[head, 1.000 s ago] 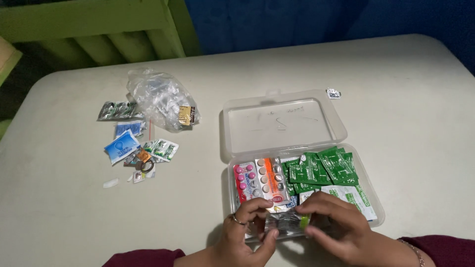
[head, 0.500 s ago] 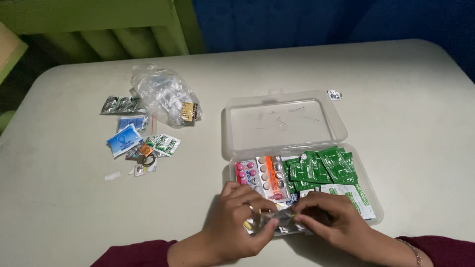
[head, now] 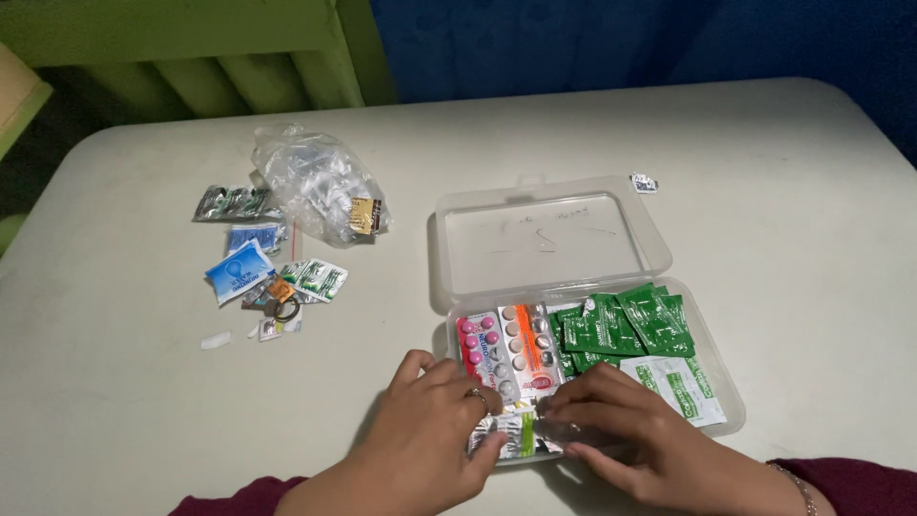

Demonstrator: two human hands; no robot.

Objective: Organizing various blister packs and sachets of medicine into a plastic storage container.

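A: Where was the foil strip (head: pixel 511 432)?

B: Front edge of the clear box (head: pixel 712 368), pressed flat by both hands. Left hand (head: pixel 430 430) and right hand (head: pixel 621 430) fingers pinched it.

A: Handling?

B: Judged light, thin, crinkly, slippery; grip by the edges.

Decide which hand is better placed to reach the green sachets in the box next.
Right. The right hand rests at the box's near edge just below the green sachets; the left hand sits further away, by the pink pill strip.
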